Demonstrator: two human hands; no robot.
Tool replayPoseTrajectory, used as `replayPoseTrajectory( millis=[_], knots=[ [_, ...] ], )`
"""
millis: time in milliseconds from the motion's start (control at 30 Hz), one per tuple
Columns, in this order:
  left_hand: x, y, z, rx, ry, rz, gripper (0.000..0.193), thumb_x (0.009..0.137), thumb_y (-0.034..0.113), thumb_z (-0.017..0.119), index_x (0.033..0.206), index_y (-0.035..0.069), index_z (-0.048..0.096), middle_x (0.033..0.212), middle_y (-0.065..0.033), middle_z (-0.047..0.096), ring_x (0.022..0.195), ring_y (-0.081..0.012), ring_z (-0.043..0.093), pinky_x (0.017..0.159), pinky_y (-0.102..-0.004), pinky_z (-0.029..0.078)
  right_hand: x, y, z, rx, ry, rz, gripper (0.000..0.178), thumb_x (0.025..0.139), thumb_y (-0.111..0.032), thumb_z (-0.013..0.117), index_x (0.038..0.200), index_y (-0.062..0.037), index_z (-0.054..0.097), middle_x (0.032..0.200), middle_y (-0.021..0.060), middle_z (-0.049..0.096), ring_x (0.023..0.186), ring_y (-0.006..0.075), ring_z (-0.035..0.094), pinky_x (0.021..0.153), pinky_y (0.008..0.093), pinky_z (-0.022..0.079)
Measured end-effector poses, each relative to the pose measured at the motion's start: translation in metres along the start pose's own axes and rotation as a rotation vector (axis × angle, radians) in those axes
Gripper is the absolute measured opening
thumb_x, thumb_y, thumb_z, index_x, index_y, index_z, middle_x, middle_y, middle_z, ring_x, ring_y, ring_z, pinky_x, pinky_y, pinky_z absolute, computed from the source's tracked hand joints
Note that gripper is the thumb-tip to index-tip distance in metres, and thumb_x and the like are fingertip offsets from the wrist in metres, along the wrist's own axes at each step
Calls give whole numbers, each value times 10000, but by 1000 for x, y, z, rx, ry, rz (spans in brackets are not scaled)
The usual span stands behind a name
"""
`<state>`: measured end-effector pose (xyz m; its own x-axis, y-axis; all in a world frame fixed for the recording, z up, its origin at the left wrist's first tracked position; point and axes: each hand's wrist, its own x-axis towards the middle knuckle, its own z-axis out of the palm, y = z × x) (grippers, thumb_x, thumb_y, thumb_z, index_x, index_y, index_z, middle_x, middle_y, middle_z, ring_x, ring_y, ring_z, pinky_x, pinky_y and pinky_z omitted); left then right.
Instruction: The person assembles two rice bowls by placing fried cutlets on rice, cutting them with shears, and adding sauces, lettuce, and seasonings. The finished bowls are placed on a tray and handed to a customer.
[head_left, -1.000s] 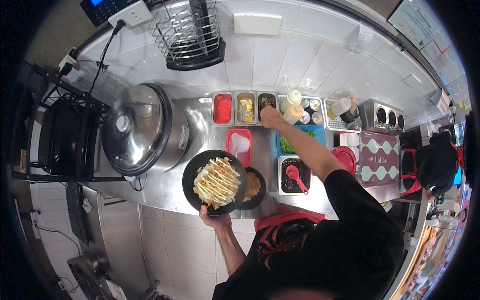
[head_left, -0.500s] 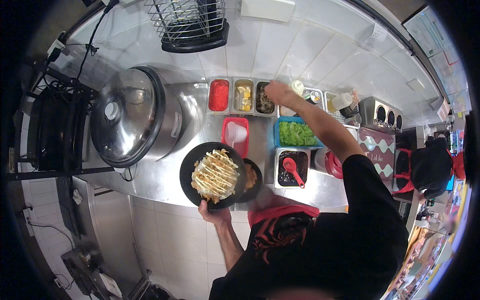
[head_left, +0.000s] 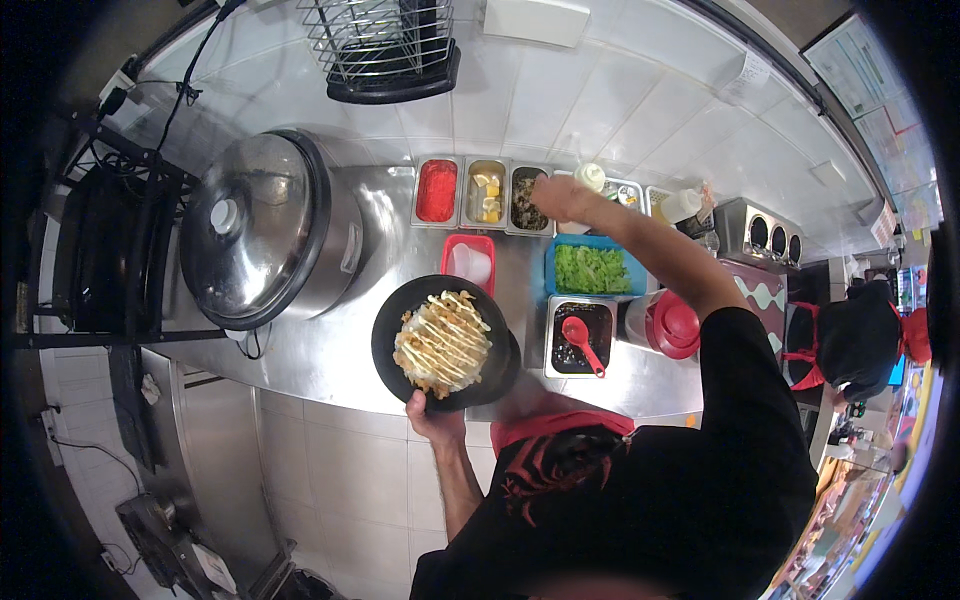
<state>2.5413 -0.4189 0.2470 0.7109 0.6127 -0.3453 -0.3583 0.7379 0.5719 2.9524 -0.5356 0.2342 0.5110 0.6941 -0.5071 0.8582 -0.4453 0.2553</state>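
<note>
My left hand [head_left: 437, 420] grips the near rim of a black bowl [head_left: 385, 350], thumb on the edge. Heaped in the bowl is food [head_left: 445, 345] with light brown pieces, striped with a pale creamy sauce. A second black bowl [head_left: 513, 365] is mostly hidden behind it. My right hand [head_left: 560, 197] reaches across the counter to a metal pan of dark flakes [head_left: 527, 205]. Its fingers are drawn together at the pan's right side; what they pinch is too small to make out.
Beside the flakes stand pans of lemon pieces [head_left: 487, 195] and red shreds [head_left: 437, 190]. Nearer are a red tub with cups [head_left: 470, 263], lettuce in a blue tub [head_left: 590, 270], and a dark-filled pan with a red spoon [head_left: 582, 342]. A large cooker [head_left: 265, 235] stands left. Another person [head_left: 850, 335] is far right.
The held bowl has shifted slightly right and up, covering more of the second bowl. My right hand has moved slightly right and down, staying by the flakes.
</note>
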Motion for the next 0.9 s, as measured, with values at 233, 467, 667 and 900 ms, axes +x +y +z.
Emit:
replayPoseTrajectory(
  millis=[233, 467, 667, 900],
  knots=[
    [1, -3, -6, 43, 22, -32, 818, 806, 422, 647, 1458, -11, 408, 1416, -140, 517, 1301, -309, 506, 1082, -465, 411, 9, -8, 11, 228, -71, -111, 236, 820, -67, 670, 1028, 33, 717, 1246, 282, 584, 1102, 441, 646, 807, 481, 590],
    [4, -14, -10, 70, -19, -46, 764, 817, 402, 636, 1414, -40, 456, 1385, -151, 548, 1279, -306, 525, 1090, -447, 398, 9, -8, 30, 187, 21, -34, 192, 800, -53, 674, 973, -2, 738, 1106, 257, 682, 1000, 400, 704, 774, 475, 600],
    [23, -25, -2, 140, -3, -40, 774, 818, 426, 652, 1414, -27, 454, 1373, -139, 558, 1263, -314, 541, 1070, -459, 420, -2, -7, 25, 216, 119, 12, 159, 838, -78, 620, 927, -17, 737, 1049, 229, 716, 956, 381, 722, 752, 476, 601],
    [55, -43, 40, 88, -2, -127, 637, 907, 409, 583, 1384, 0, 476, 1355, -130, 542, 1262, -295, 517, 1082, -481, 384, -91, 19, -52, 337, 332, 17, 156, 863, -86, 591, 926, 6, 700, 959, 228, 693, 940, 416, 681, 767, 509, 564]
  ],
)
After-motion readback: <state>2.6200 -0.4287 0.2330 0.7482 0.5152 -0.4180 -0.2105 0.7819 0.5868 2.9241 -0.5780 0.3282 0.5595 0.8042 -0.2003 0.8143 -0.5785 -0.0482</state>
